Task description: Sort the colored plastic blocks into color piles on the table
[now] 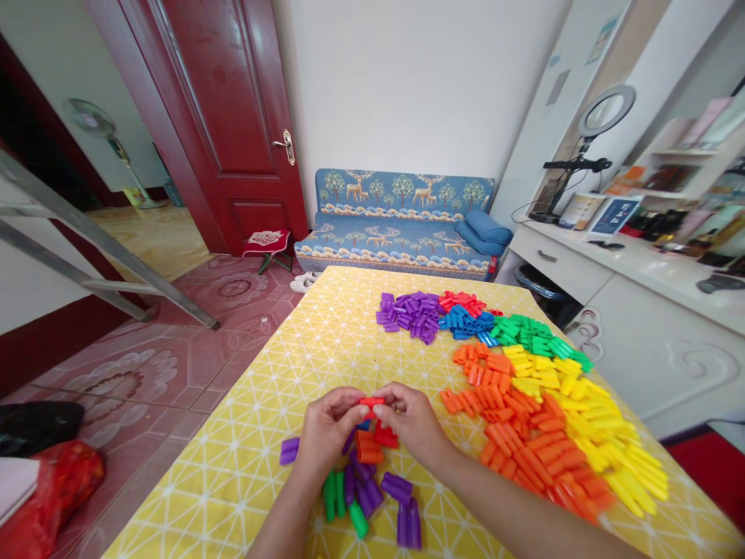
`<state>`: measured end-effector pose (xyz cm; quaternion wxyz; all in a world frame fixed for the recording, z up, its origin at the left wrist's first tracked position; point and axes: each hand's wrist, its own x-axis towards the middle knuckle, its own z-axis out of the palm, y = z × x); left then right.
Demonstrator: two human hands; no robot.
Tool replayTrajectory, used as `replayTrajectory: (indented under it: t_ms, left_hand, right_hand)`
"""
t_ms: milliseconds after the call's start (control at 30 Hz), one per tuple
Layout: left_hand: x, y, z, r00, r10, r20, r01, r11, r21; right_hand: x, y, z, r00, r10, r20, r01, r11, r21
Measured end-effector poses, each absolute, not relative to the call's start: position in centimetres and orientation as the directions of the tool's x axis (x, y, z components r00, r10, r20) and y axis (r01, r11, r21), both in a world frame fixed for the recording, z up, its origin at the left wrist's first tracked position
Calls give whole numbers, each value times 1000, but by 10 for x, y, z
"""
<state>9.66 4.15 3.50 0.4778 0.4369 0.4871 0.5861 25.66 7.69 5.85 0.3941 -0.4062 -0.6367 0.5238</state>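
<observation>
In the head view, the left hand (333, 428) and the right hand (414, 425) meet over the yellow patterned surface (273, 388). Between them is the held red piece (373, 404), off the surface: the left fingers pinch its left end, the right fingers its right end, with both thumbs on the near side.

Just below the held red piece lie an orange piece (369, 448) and a loose red piece (386, 436). Nearer the person than the held red piece are loose purple pieces (366, 494) and 3 green pieces (334, 495).

To the right of the held red piece spreads the orange pile (524, 439), with the yellow pile (602, 431) farther right. Beyond the held red piece, toward the sofa (396, 225), are the purple pile (416, 314), red pile (462, 303), blue pile (466, 322) and green pile (532, 335).
</observation>
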Motion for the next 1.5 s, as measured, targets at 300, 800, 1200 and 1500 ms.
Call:
replayTrajectory:
  t_ms: [300,800,1200,1500]
  left_hand:
    - [96,41,33,-218,960,177,204,-133,970]
    - [96,39,32,-242,939,245,370,-144,918]
    - [97,38,33,-232,941,244,375,-145,915]
    - [97,39,34,-236,942,241,376,-140,916]
  right_hand:
    - [315,140,72,-230,944,236,257,293,-921]
    - [441,329,73,564,825,27,256,-144,-956]
    - [449,311,74,320,916,241,778,-109,-619]
    - [448,297,68,73,975,212,967,-17,-256]
